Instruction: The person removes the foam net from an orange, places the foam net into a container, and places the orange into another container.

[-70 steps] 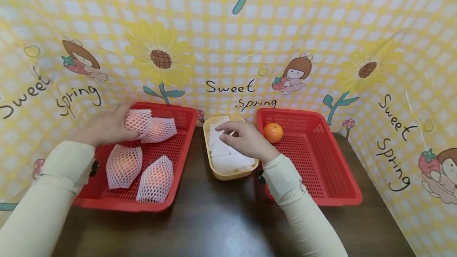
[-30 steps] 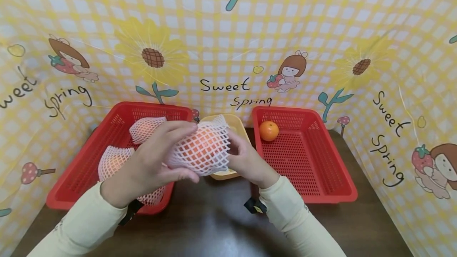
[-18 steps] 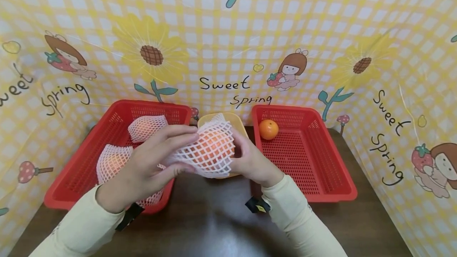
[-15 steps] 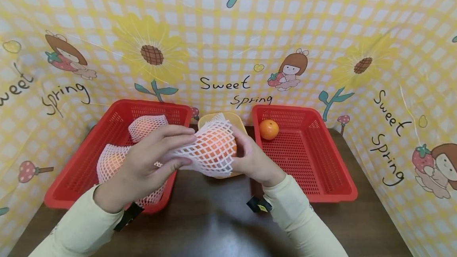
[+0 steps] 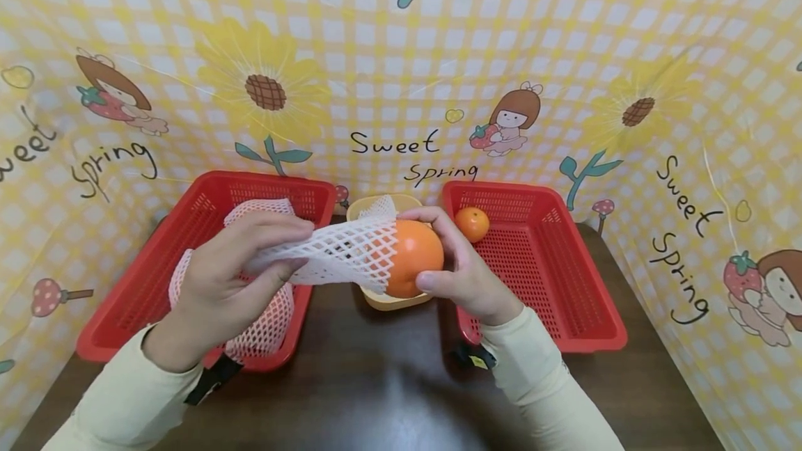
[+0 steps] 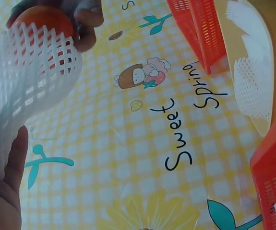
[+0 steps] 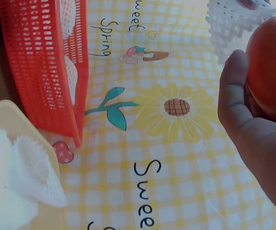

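My right hand (image 5: 460, 266) grips an orange (image 5: 416, 256) between thumb and fingers, held up over the middle of the table. A white foam net sleeve (image 5: 341, 252) still covers the orange's left side and trails off to the left. Its flattened end is pinched by my left hand (image 5: 225, 277), thumb below and fingers above. In the left wrist view the sleeve (image 6: 37, 76) wraps the near part of the orange (image 6: 44, 21), and right-hand fingertips press its far side. The right wrist view shows the orange (image 7: 274, 72) bare next to the curled right hand (image 7: 253, 115).
Left stands a red basket (image 5: 322, 193) with several net-wrapped fruits, one net-wrapped fruit (image 5: 266, 326) near its front. Behind the held orange is a yellow tray (image 5: 401, 303) of white foam nets. A red basket (image 5: 601, 312) on the right holds one bare orange (image 5: 472, 225).
My left hand took a netted fruit from the left basket and brought it to the middle. The net has since slid left with my left hand, baring the orange in my right.
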A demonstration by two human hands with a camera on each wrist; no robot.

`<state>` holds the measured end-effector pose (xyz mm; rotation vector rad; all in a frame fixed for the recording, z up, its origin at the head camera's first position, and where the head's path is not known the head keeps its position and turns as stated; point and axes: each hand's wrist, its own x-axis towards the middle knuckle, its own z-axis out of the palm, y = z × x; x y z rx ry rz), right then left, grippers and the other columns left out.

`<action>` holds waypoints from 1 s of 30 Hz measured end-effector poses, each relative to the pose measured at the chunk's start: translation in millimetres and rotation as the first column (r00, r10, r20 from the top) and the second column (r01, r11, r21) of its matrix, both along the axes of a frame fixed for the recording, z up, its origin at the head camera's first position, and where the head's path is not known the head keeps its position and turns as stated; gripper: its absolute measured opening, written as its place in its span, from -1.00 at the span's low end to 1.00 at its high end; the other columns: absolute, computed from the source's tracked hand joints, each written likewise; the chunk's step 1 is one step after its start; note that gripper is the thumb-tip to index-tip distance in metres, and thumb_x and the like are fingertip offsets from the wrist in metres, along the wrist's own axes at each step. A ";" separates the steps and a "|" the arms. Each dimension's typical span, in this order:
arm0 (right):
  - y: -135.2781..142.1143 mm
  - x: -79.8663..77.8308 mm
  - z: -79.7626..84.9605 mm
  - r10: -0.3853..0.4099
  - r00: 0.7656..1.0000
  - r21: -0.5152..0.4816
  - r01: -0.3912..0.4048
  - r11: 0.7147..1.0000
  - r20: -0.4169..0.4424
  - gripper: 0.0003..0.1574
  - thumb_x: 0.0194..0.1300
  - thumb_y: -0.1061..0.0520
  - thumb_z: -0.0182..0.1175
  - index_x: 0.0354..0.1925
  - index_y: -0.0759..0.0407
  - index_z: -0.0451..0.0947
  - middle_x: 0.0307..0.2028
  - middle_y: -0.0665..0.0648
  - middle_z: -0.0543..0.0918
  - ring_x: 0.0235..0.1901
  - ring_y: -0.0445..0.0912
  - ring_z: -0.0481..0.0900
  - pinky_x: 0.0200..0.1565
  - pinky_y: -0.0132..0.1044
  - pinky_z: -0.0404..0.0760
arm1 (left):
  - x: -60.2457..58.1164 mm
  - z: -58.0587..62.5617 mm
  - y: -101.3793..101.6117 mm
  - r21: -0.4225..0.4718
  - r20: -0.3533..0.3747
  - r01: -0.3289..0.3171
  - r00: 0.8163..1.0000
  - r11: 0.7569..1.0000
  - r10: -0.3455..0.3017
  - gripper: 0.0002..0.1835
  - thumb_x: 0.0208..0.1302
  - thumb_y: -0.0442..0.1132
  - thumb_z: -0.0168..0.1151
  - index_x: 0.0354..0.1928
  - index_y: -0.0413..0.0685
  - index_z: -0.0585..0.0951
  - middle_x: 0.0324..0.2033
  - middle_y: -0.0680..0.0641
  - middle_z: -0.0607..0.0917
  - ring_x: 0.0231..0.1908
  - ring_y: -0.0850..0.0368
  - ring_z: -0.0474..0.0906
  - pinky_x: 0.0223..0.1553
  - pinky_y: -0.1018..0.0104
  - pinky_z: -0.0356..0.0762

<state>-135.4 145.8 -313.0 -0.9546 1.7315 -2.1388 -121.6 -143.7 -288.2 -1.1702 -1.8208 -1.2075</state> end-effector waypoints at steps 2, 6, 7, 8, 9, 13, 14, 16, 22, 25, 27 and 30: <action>4.7 -0.3 -0.9 -0.011 1.000 -0.026 0.011 1.000 0.009 -0.20 0.18 -0.07 0.42 0.28 0.00 0.27 0.20 0.25 0.39 0.12 0.08 0.44 0.05 -0.11 0.61 | 0.0 -0.5 -0.7 0.016 0.014 -0.004 1.000 1.000 0.004 -0.52 0.41 0.01 0.28 -0.13 -0.40 0.68 -0.09 -0.27 0.69 0.03 0.12 0.59 0.00 0.48 0.54; 15.5 -1.2 -2.6 -0.036 0.999 -0.061 0.038 0.997 0.034 -0.19 0.14 -0.06 0.42 0.27 0.01 0.30 0.13 0.17 0.44 0.07 0.04 0.47 0.01 -0.13 0.60 | -0.8 -1.9 -1.2 0.057 0.028 0.003 1.000 0.998 -0.005 -0.52 0.41 0.00 0.29 -0.16 -0.42 0.67 -0.13 -0.27 0.69 0.00 0.11 0.59 -0.03 0.50 0.55; 18.3 -1.8 -2.9 -0.028 0.999 -0.077 0.031 0.997 0.045 -0.18 0.13 -0.06 0.43 0.28 0.02 0.29 0.11 0.17 0.46 0.06 0.05 0.49 0.00 -0.12 0.61 | -1.0 -2.6 -1.6 0.065 0.030 0.003 1.000 0.998 -0.005 -0.52 0.41 0.00 0.29 -0.16 -0.43 0.68 -0.13 -0.27 0.69 -0.01 0.12 0.59 -0.04 0.51 0.55; 21.0 -2.5 -3.0 -0.016 0.998 -0.098 0.021 0.995 0.057 -0.17 0.14 -0.06 0.43 0.29 0.04 0.30 0.09 0.18 0.48 0.05 0.06 0.52 -0.02 -0.12 0.63 | -1.3 -3.4 -2.0 0.073 0.031 0.004 1.000 0.997 -0.006 -0.52 0.41 -0.01 0.29 -0.17 -0.43 0.68 -0.14 -0.26 0.69 -0.02 0.12 0.59 -0.05 0.51 0.54; 23.5 -3.4 -2.7 -0.007 0.998 -0.116 0.014 0.993 0.057 -0.16 0.14 -0.06 0.43 0.29 0.07 0.30 0.07 0.19 0.49 0.04 0.08 0.54 -0.05 -0.12 0.64 | -1.6 -4.3 -2.9 0.075 0.035 -0.001 0.999 0.997 -0.002 -0.52 0.41 -0.01 0.29 -0.17 -0.43 0.68 -0.14 -0.25 0.70 -0.03 0.13 0.59 -0.07 0.53 0.54; 34.4 -8.4 0.1 0.031 0.996 -0.240 -0.009 0.971 0.088 -0.17 0.16 -0.08 0.47 0.26 0.08 0.30 0.12 0.25 0.51 -0.02 0.20 0.63 -0.17 -0.11 0.69 | -2.4 -9.1 -8.3 0.050 0.065 -0.030 0.998 0.998 0.026 -0.50 0.41 0.02 0.28 -0.15 -0.42 0.68 -0.13 -0.23 0.70 -0.04 0.16 0.59 -0.09 0.55 0.54; 37.9 -10.2 1.3 0.024 0.996 -0.267 0.001 0.964 0.091 -0.19 0.16 -0.07 0.47 0.24 0.07 0.30 0.12 0.25 0.51 -0.03 0.21 0.64 -0.18 -0.13 0.69 | -2.5 -10.3 -10.0 0.038 0.077 -0.037 0.996 0.999 0.034 -0.49 0.41 0.03 0.27 -0.14 -0.42 0.68 -0.12 -0.22 0.70 -0.04 0.16 0.59 -0.10 0.55 0.55; 46.2 -14.2 4.1 0.008 0.995 -0.324 0.025 0.946 0.101 -0.21 0.17 -0.06 0.49 0.23 0.03 0.30 0.12 0.26 0.51 -0.07 0.20 0.65 -0.21 -0.17 0.67 | -3.2 -12.3 -12.8 0.013 0.097 -0.056 0.994 0.998 0.055 -0.48 0.40 0.05 0.26 -0.11 -0.40 0.69 -0.10 -0.21 0.70 -0.04 0.16 0.58 -0.10 0.56 0.55; 79.4 -29.4 15.1 -0.045 0.986 -0.416 0.109 0.903 0.160 -0.35 0.41 -0.27 0.21 0.29 0.00 0.40 -0.03 0.25 0.62 -0.13 0.14 0.66 -0.29 -0.21 0.58 | -6.1 -16.4 -16.9 -0.015 0.130 -0.098 0.987 0.995 0.100 -0.45 0.39 0.09 0.25 -0.07 -0.38 0.70 -0.08 -0.20 0.69 -0.03 0.17 0.58 -0.09 0.56 0.54; 95.6 -36.5 23.0 -0.118 0.959 -0.402 0.217 0.890 0.258 -0.30 0.52 -0.35 -0.04 0.27 0.12 0.43 -0.05 0.27 0.63 -0.13 0.12 0.65 -0.31 -0.22 0.55 | -7.3 -19.5 -19.1 -0.021 0.144 -0.108 0.983 0.994 0.110 -0.44 0.38 0.11 0.26 -0.05 -0.37 0.70 -0.06 -0.20 0.69 -0.02 0.18 0.59 -0.08 0.56 0.53; 104.7 -42.4 26.6 -0.200 0.931 -0.346 0.303 0.888 0.304 -0.39 0.57 -0.28 -0.10 0.26 0.11 0.41 -0.02 0.27 0.59 -0.13 0.12 0.63 -0.30 -0.21 0.55 | -8.2 -22.3 -20.9 -0.019 0.151 -0.109 0.982 0.994 0.111 -0.44 0.37 0.11 0.26 -0.04 -0.36 0.70 -0.06 -0.21 0.69 -0.01 0.19 0.59 -0.07 0.56 0.52; 116.1 -51.3 26.2 -0.310 0.903 -0.221 0.380 0.898 0.296 -0.60 0.56 -0.05 -0.05 0.25 0.02 0.33 0.12 0.21 0.46 -0.07 0.07 0.54 -0.22 -0.21 0.50 | -8.7 -26.0 -22.7 -0.013 0.158 -0.111 0.981 0.994 0.111 -0.45 0.37 0.09 0.27 -0.03 -0.36 0.70 -0.06 -0.21 0.69 -0.01 0.18 0.59 -0.05 0.56 0.51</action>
